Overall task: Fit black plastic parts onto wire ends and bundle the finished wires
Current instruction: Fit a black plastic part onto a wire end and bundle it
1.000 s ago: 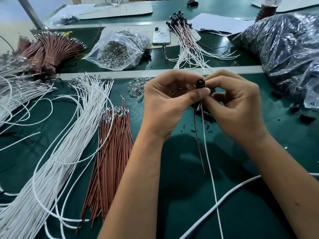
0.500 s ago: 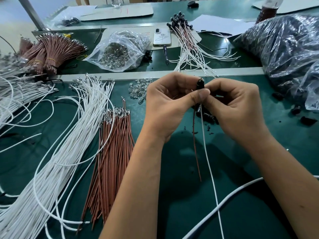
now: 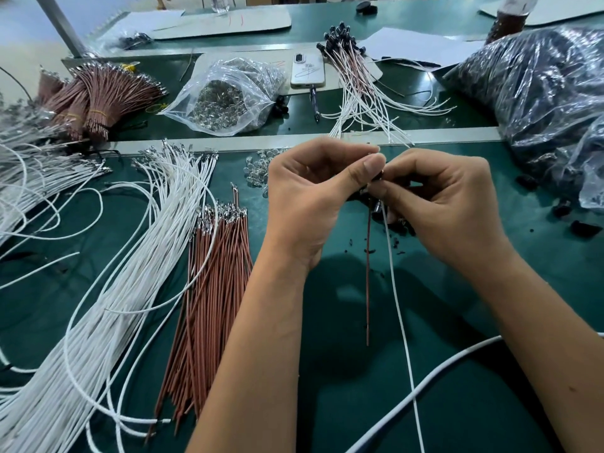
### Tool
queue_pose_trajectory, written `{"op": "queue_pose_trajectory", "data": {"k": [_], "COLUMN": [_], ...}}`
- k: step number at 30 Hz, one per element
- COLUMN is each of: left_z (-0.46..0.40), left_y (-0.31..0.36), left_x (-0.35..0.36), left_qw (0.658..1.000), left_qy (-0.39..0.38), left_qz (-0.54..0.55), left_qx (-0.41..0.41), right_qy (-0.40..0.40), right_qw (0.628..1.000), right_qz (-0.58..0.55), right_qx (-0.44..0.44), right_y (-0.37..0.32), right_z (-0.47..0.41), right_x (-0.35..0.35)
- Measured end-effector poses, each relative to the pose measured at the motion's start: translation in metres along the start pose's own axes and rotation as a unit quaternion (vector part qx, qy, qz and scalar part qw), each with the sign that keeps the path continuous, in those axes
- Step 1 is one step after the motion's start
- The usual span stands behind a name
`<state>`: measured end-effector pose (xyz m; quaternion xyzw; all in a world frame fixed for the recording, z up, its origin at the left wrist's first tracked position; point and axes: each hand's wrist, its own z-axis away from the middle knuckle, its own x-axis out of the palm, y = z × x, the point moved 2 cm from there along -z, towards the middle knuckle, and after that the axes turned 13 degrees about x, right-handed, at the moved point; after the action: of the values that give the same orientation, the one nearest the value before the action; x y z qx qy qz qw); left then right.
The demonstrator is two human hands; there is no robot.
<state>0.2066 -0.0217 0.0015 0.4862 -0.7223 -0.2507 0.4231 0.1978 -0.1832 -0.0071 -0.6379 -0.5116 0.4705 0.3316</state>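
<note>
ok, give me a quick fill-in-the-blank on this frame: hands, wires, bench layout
1. From between the two hands hang one brown wire and one ____ wire.
2. The phone lies screen ____.
3. The loose brown wires lie on the ____ mat.
4. The clear bag of small parts lies to the ____ of the phone.

Missing: white; down; green; left

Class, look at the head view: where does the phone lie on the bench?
The phone lies at the far centre of the bench, between the clear bag of metal parts on its left and the finished wires on its right.
</note>
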Motion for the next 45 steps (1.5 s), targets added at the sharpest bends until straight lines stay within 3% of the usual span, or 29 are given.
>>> {"op": "queue_pose_trajectory", "data": {"k": [4, 17, 29, 37, 45], "left_z": [0.0003, 0.0005, -0.0013, -0.0005, -0.0001], "left_y": [-0.0004, 0.0017, -0.0014, -0.0016, -0.0054], "left_x": [-0.0004, 0.0024, -0.0033, -0.0032, -0.0008], "left_qw": [1.000, 0.998, 0.999, 0.999, 0.994], "left_qy": [0.000, -0.046, 0.022, 0.012, -0.015], "left_qz": [0.002, -0.035, -0.050, -0.051, -0.107], "left_qx": [0.004, 0.022, 0.004, -0.004, 0.022], "right_qy": [-0.018, 0.041, 0.026, 0.043, 0.011], "right_qw": [1.000, 0.999, 0.999, 0.999, 0.999], "right_qz": [-0.012, -0.010, -0.027, -0.028, 0.022], "right_qx": [0.001, -0.032, 0.009, 0.001, -0.022], "right_y": [0.0017, -0.0025, 0.0003, 0.0019, 0.0045], "right_z": [-0.0008, -0.0016, 0.0007, 0.0008, -0.0019], "right_x": [0.0004, -0.0073, -0.0032, -0.0044, -0.0026]}}
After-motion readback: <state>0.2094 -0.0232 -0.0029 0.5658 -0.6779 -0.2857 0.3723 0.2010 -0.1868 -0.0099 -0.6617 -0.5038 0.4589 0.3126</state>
